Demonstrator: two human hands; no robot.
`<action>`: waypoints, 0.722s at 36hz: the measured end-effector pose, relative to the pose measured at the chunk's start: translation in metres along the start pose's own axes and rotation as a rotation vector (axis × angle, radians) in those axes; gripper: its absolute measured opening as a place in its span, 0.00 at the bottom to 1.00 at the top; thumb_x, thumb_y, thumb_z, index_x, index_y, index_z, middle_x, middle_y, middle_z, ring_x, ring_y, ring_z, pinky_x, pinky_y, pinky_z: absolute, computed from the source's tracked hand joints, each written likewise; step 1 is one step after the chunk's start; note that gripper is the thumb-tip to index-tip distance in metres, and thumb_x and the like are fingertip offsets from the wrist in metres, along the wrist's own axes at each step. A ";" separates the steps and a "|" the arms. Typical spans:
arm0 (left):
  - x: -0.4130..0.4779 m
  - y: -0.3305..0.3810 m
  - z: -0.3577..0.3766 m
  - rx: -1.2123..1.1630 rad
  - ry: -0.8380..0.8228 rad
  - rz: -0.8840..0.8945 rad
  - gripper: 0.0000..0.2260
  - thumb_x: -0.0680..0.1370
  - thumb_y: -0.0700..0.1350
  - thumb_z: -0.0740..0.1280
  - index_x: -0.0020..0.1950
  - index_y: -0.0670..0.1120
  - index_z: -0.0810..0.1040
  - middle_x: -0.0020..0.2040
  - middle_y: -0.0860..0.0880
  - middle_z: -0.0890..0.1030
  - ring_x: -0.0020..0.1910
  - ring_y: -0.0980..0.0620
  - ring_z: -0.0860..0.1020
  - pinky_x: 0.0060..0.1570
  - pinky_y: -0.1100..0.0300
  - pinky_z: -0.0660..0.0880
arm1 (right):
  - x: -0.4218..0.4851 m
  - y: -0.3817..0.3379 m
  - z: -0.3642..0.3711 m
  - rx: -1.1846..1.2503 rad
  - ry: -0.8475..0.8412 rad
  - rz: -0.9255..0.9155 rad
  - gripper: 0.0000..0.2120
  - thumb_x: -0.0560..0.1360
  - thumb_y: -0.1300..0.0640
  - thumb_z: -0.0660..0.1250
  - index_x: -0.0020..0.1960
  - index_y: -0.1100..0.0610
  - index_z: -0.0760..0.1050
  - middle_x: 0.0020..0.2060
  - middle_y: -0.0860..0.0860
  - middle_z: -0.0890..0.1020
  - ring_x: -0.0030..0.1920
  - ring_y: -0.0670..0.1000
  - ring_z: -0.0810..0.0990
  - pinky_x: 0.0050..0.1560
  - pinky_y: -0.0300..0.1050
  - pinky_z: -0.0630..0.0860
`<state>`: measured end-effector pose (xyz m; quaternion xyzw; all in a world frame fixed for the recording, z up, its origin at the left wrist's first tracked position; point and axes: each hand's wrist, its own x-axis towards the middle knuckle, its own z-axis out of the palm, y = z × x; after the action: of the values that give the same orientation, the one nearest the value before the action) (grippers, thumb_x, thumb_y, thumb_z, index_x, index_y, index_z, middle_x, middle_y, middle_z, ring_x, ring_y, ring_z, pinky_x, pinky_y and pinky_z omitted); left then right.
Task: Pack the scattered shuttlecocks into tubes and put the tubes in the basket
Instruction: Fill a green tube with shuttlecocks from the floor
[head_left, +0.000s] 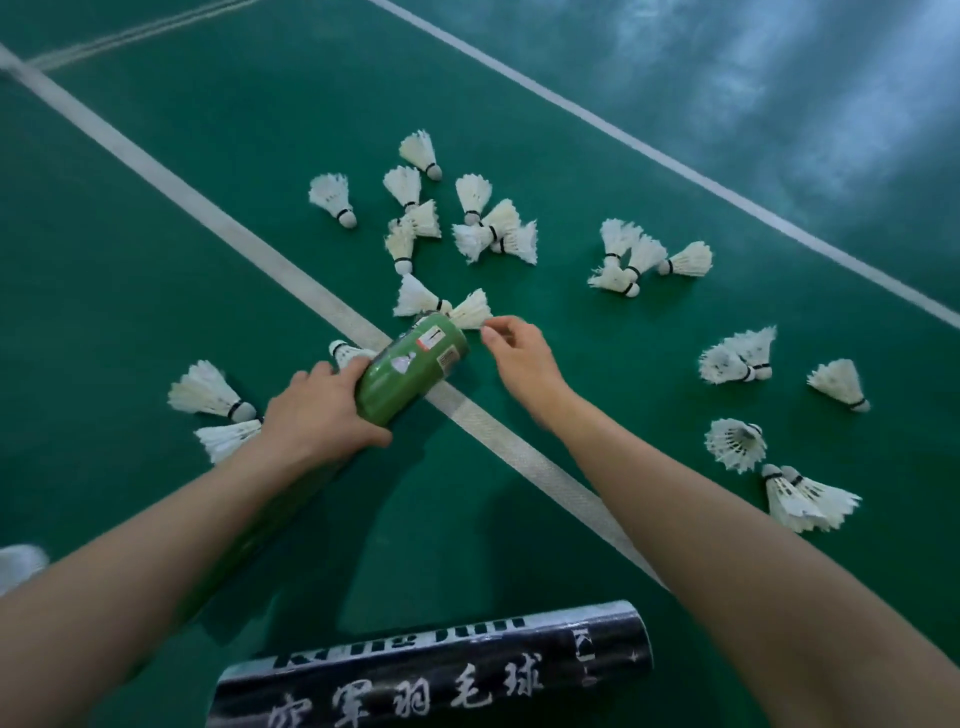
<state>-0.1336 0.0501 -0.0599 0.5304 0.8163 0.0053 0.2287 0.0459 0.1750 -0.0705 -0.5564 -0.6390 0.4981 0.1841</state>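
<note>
Shuttlecocks lie scattered on the green court floor; the left hand grips a green tube, the right hand pinches one shuttlecock's feathers at its mouth.

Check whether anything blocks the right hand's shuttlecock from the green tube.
Nothing visible. The shuttlecock, pinched by the right hand, lies at the far end of the tube; another shuttlecock lies beside it. The mouth faces away, unseen.
</note>
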 end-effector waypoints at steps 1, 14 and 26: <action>0.004 -0.007 -0.001 -0.015 0.003 -0.018 0.40 0.66 0.60 0.72 0.74 0.59 0.57 0.50 0.49 0.69 0.50 0.47 0.69 0.44 0.55 0.70 | 0.015 0.000 0.007 -0.034 0.013 0.009 0.12 0.80 0.53 0.60 0.60 0.55 0.75 0.62 0.54 0.73 0.57 0.51 0.75 0.57 0.44 0.71; 0.029 -0.036 0.004 -0.056 -0.069 -0.049 0.41 0.65 0.61 0.73 0.73 0.58 0.58 0.54 0.48 0.71 0.57 0.45 0.71 0.48 0.53 0.73 | 0.095 0.021 0.043 -0.111 0.016 0.229 0.16 0.79 0.56 0.63 0.65 0.55 0.75 0.64 0.53 0.76 0.61 0.53 0.74 0.61 0.45 0.70; 0.008 -0.011 0.007 -0.028 -0.086 -0.007 0.41 0.65 0.60 0.74 0.73 0.59 0.56 0.54 0.48 0.70 0.56 0.46 0.70 0.47 0.53 0.72 | 0.023 0.012 -0.004 0.096 0.416 -0.011 0.03 0.75 0.62 0.69 0.47 0.56 0.77 0.44 0.49 0.80 0.41 0.41 0.76 0.38 0.26 0.71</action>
<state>-0.1431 0.0512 -0.0716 0.5239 0.8075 -0.0066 0.2709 0.0487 0.1956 -0.0864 -0.6343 -0.5659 0.4015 0.3409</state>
